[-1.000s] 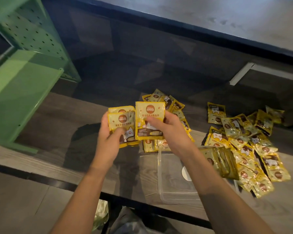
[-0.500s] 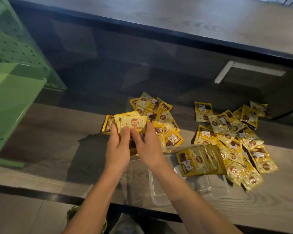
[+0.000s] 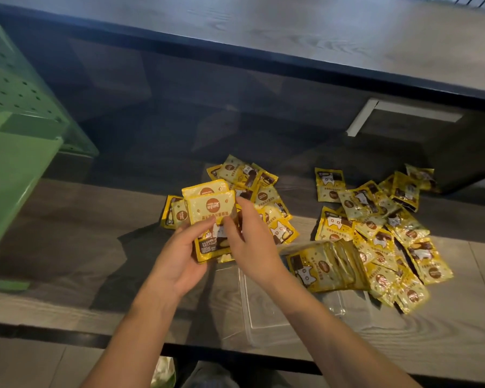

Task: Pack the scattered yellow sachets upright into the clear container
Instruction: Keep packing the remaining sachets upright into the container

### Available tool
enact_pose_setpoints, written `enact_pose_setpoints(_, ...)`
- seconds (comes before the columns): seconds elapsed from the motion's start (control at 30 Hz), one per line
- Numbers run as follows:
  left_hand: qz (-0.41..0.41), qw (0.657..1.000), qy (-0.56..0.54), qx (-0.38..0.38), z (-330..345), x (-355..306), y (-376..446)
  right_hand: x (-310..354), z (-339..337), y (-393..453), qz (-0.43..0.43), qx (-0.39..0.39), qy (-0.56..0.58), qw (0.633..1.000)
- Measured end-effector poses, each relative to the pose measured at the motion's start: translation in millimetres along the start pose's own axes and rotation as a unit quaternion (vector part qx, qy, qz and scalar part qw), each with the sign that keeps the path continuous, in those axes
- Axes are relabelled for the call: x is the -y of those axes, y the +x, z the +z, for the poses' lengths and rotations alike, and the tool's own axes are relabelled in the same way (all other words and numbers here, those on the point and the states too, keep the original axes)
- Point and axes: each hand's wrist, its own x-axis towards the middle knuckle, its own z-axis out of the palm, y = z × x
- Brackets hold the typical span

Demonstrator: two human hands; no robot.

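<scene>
Left hand (image 3: pixel 177 261) and right hand (image 3: pixel 249 242) both pinch a sachet stack (image 3: pixel 210 217) between them.

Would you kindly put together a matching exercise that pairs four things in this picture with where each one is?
Things:
1. small stack of sachets
2. row of sachets standing on edge
3. large loose pile of sachets
4. green perforated rack

Places:
A. at the far left edge of the view
B. inside the clear container, at its far end
C. spread on the table to the right
D. held between the left hand and right hand

Pairs: 1-D, 2-B, 3-C, 4-A
</scene>
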Motion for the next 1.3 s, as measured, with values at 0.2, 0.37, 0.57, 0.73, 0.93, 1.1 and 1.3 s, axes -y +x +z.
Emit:
enact_pose_setpoints(0.2, -0.028, 0.999, -0.003, 0.036, -2.4, -4.4, 6.6, -19.0, -31.5, 20.1, 0.119, 0.047, 0.128, 0.984)
enact_pose_setpoints(0.37, -0.021, 0.998, 0.051, -0.001, -8.8, -13.3, 10.9, -59.3, -55.4, 66.7, 0.056, 0.148, -0.287, 0.945)
enact_pose_setpoints(0.57, -0.007, 0.998, 0.056, -0.034, -11.3, -12.6, 9.4, -65.1, -41.6, 81.8, -0.106, 0.206, -0.461, 0.856)
enact_pose_setpoints(0.73, 0.005, 0.996, 0.065, -0.065, -10.1, -10.0, 14.4, -57.1, -40.2, 88.1, -0.097, 0.222, -0.478, 0.844)
enact_pose_setpoints(0.93, 0.03, 0.992, 0.066, -0.105, -6.9, -6.7, 21.1, -38.7, -69.1, 83.6, -0.006, 0.067, -0.156, 0.985)
enact_pose_setpoints(1.1, 0.056, 0.987, 0.073, -0.132, 4.8, -6.0, 27.0, -21.7, -73.4, 52.4, 0.163, -0.04, 0.194, 0.966)
enact_pose_setpoints(1.3, 0.082, 0.984, 0.063, -0.142, 22.7, -7.2, 33.1, -20.1, -66.2, 23.8, 0.196, -0.071, 0.358, 0.91)
